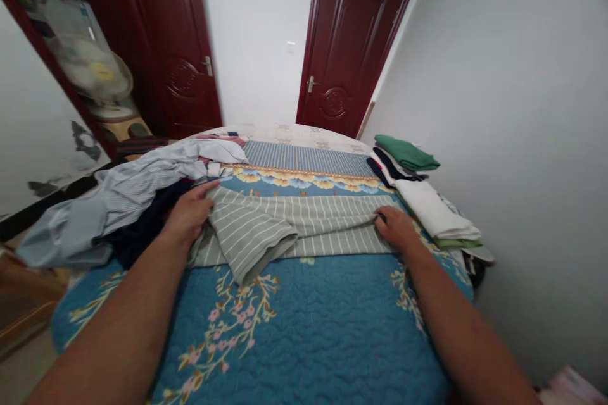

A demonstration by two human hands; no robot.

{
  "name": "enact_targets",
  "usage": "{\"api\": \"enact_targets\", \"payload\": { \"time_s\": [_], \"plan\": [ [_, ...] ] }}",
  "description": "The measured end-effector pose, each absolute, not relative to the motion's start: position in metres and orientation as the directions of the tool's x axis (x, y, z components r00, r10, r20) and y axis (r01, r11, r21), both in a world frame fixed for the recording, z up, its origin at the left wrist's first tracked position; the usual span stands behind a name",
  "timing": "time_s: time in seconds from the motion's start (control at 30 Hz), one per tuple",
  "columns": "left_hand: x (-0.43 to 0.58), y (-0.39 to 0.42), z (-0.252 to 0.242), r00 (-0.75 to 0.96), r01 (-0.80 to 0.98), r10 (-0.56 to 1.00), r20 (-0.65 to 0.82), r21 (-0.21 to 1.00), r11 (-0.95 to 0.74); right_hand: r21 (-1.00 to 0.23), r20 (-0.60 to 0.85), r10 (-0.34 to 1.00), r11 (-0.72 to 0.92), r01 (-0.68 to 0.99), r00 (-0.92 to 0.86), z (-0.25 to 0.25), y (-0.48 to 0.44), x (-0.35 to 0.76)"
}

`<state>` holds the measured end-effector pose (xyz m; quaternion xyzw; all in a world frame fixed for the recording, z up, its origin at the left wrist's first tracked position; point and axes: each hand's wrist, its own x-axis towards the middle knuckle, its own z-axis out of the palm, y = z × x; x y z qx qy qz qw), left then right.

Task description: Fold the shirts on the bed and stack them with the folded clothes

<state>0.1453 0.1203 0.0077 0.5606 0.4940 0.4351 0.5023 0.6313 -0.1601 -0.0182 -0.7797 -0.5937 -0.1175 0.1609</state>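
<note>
A grey-green shirt with white stripes (332, 221) lies across the table, folded lengthwise into a band. Its short sleeve (259, 243) fans out toward me from the left part. My left hand (190, 212) is closed on the shirt's left end, the index finger stretched along the edge. At the other end, my right hand (394, 226) pinches the upper layer of the shirt near its right edge. The fabric between both hands lies fairly flat, with some creases along the middle.
A blue quilted cover with flowers (323, 323) spreads over the table. Crumpled clothes (142, 183) heap up on the left. On the right stand folded garments, a green one (406, 152) and a white one (434, 212) on top. A fan (95, 73) stands behind left.
</note>
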Motion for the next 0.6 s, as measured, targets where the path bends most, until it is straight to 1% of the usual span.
{"api": "enact_targets", "payload": {
  "time_s": [0.07, 0.2, 0.27, 0.37, 0.5, 0.6],
  "plan": [
    [0.146, 0.125, 0.006, 0.123, 0.095, 0.99, -0.067, 0.994, 0.055, -0.116, 0.354, 0.859, -0.352, 0.929, 0.37, -0.015, -0.168, 0.643],
    [0.144, 0.129, 0.007, 0.161, 0.089, 0.986, -0.036, 0.996, 0.021, -0.138, 0.29, 0.75, -0.582, 0.802, 0.594, -0.01, -0.181, 0.658],
    [0.143, 0.13, 0.009, 0.149, 0.084, 0.987, -0.053, 0.996, 0.041, -0.136, 0.286, 0.678, -0.671, 0.729, 0.677, -0.006, -0.182, 0.662],
    [0.142, 0.133, 0.009, 0.131, 0.101, 0.987, -0.093, 0.992, 0.08, -0.118, 0.269, 0.617, -0.741, 0.661, 0.739, 0.0, -0.178, 0.668],
    [0.143, 0.135, 0.009, 0.156, 0.144, 0.982, -0.103, 0.986, 0.081, -0.115, 0.186, 0.598, -0.775, 0.621, 0.78, 0.006, -0.17, 0.672],
    [0.141, 0.138, 0.006, 0.173, 0.149, 0.976, -0.129, 0.983, 0.104, -0.143, 0.133, 0.591, -0.783, 0.605, 0.796, 0.006, -0.164, 0.674]
  ]
}}
